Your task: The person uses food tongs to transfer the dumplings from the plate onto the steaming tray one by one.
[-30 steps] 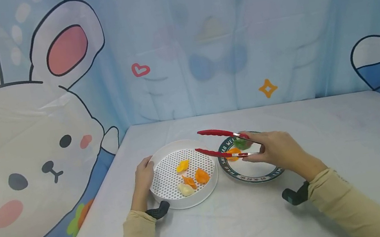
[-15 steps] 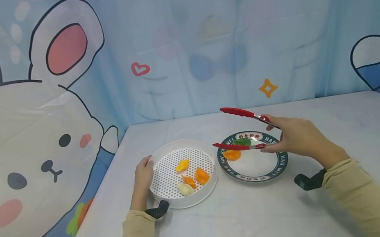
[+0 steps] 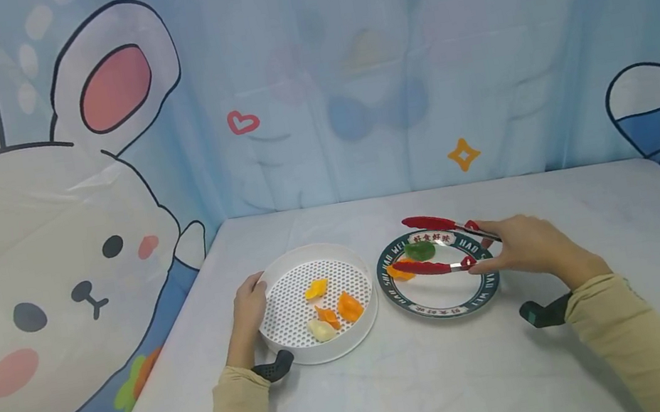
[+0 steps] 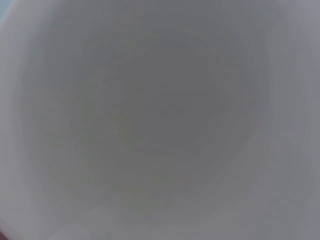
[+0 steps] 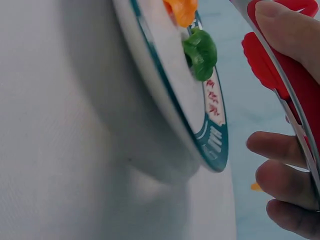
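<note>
In the head view my right hand grips red-tipped metal tongs, their arms spread apart over the plate. A green piece lies on the plate between the tong tips, and an orange piece sits partly behind the lower tip. My left hand holds the left rim of a white perforated tray. In the right wrist view, thumb and fingers are round the tongs, beside the green piece and orange piece.
The tray holds a yellow piece, two orange pieces and a pale piece. It stands just left of the plate on the white table. A patterned curtain hangs behind. The left wrist view shows only a blurred pale surface.
The right hand and tongs have moved right, rising and then lowering toward the plate. The green piece now lies a little left of where it was partly covered. The left hand has stayed at the tray.
</note>
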The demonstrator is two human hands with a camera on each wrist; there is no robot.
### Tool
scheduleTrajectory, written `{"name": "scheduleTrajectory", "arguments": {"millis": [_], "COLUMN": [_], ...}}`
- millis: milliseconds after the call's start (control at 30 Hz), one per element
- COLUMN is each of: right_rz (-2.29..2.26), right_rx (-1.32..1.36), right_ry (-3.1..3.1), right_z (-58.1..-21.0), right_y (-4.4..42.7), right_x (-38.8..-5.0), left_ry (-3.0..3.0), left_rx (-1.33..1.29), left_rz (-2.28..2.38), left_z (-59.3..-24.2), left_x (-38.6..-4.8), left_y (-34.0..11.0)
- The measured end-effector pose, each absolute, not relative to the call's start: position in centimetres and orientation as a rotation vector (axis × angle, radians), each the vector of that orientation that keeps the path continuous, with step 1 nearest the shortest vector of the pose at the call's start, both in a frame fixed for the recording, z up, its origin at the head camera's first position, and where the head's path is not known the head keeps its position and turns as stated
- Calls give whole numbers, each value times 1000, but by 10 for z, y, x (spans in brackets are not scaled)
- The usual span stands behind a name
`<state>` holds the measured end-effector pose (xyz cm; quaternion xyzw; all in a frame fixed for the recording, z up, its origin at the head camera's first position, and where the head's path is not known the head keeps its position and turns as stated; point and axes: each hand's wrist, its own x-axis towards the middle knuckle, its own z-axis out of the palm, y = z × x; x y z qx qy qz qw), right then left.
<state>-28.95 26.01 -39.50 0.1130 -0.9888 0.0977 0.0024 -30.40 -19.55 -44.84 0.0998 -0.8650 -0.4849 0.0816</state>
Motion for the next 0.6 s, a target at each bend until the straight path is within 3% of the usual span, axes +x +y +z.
{"name": "scheduleTrajectory", "arguments": {"millis": [600], "right_rz": [311], "right_rx": [344], "right_ry": [-3173], "right_z": [-407], "right_y": [270], "right_x": [-293], "left_ry": [-2574], "left_rx": [300], "left_rz": [-1457], "left_z": [-449], "left_x": [-304], "left_y": [-196]}}
